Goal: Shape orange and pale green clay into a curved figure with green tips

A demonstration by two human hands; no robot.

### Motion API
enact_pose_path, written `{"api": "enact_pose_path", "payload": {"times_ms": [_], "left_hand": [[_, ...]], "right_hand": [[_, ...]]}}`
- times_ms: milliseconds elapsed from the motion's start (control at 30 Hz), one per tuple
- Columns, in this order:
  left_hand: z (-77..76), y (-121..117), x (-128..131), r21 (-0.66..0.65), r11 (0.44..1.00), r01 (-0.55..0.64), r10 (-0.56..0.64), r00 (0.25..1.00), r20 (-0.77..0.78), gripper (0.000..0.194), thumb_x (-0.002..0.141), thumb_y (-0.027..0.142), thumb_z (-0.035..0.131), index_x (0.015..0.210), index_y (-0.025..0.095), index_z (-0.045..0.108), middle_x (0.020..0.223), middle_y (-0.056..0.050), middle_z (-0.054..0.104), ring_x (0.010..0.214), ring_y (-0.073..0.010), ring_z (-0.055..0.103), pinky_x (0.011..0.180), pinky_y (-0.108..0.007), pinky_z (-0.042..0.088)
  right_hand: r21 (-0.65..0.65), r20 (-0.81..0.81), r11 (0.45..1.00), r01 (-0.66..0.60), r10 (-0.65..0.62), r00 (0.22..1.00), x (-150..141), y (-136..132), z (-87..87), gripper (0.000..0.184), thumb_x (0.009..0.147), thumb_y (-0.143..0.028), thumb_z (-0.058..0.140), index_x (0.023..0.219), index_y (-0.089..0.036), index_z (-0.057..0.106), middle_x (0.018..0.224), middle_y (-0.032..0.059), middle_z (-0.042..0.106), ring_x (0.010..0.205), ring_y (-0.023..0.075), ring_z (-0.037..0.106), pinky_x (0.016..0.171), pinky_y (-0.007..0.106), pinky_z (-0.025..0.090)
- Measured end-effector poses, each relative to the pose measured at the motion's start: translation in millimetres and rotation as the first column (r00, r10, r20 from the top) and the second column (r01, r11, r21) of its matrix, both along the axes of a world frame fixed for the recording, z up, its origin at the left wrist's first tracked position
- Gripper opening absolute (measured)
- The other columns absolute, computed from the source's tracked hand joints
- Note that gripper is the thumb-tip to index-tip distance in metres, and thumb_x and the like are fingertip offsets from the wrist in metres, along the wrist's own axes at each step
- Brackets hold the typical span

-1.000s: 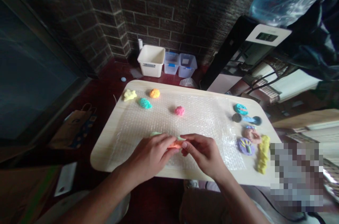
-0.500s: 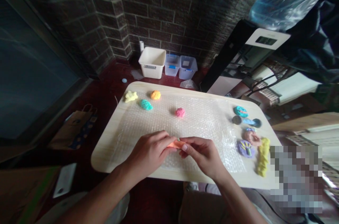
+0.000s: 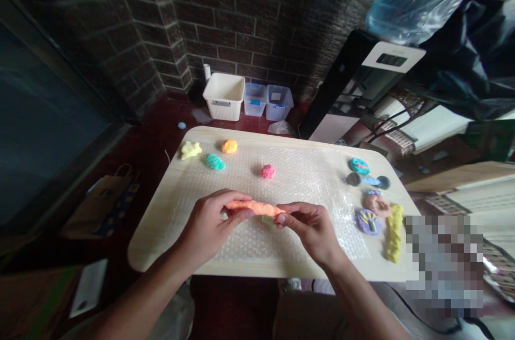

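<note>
Between my two hands stretches an orange strip of modelling clay [image 3: 255,207], held above the bubble wrap. My left hand [image 3: 215,222] is closed on its left end, thumb below and fingers behind. The right end is pinched by my right hand [image 3: 308,227] between thumb and fingers. A small pale greenish piece [image 3: 268,219] shows just under the strip; whether it touches the strip I cannot tell. Beyond the hands lies a pink clay ball [image 3: 267,171]. Further left are a teal clay lump [image 3: 214,161], an orange clay ball [image 3: 229,146] and a pale yellow clay piece [image 3: 190,150].
Bubble wrap [image 3: 309,179] covers the middle of the pale table [image 3: 156,233]. Along the right side sit a teal disc [image 3: 359,165], a blue dumbbell shape [image 3: 369,180], a purple disc [image 3: 368,222] and a yellow twisted strip [image 3: 395,233]. Behind stand a white bin [image 3: 224,97] and a water dispenser [image 3: 392,58].
My hands have moved apart, the left one going left. More of the orange clay strip now shows between them, and the pale piece beneath has come into view. The camera view has shifted slightly.
</note>
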State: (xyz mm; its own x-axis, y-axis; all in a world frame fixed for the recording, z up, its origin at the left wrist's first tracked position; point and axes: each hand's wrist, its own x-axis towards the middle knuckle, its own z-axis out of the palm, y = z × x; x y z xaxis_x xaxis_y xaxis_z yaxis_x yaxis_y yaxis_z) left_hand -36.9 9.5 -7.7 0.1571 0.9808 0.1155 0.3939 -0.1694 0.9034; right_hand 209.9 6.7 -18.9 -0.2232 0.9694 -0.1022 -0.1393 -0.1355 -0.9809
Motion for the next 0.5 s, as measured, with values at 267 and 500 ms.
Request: {"api": "enact_pose_path", "payload": {"times_ms": [267, 500], "left_hand": [[-1.3, -1, 1, -0.093, 0.996, -0.001, 0.017, 0.985, 0.171, 0.024, 0.089, 0.04, 0.08, 0.107, 0.023, 0.078, 0.108, -0.007, 0.079, 0.098, -0.0231, 0.075, 0.085, -0.031, 0.058], [6.4, -6, 23, -0.312, 0.94, 0.14, 0.118, 0.724, 0.68, 0.058, 0.079, 0.033, 0.09, 0.129, 0.02, 0.063, 0.112, -0.008, 0.078, 0.108, -0.0239, 0.075, 0.094, -0.032, 0.057]], "right_hand": [[-0.07, -0.012, 0.996, -0.058, 0.057, 0.998, -5, -3, 5.1, 0.029, 0.088, -0.042, 0.085, 0.106, -0.019, 0.084, 0.08, 0.0077, 0.082, 0.069, 0.0164, 0.076, 0.069, 0.029, 0.062], [-0.064, -0.16, 0.997, 0.04, -0.049, 0.986, -16, -9, -2.1, 0.025, 0.081, -0.035, 0.092, 0.101, -0.021, 0.086, 0.086, 0.008, 0.084, 0.071, 0.0164, 0.077, 0.071, 0.028, 0.063]]}}
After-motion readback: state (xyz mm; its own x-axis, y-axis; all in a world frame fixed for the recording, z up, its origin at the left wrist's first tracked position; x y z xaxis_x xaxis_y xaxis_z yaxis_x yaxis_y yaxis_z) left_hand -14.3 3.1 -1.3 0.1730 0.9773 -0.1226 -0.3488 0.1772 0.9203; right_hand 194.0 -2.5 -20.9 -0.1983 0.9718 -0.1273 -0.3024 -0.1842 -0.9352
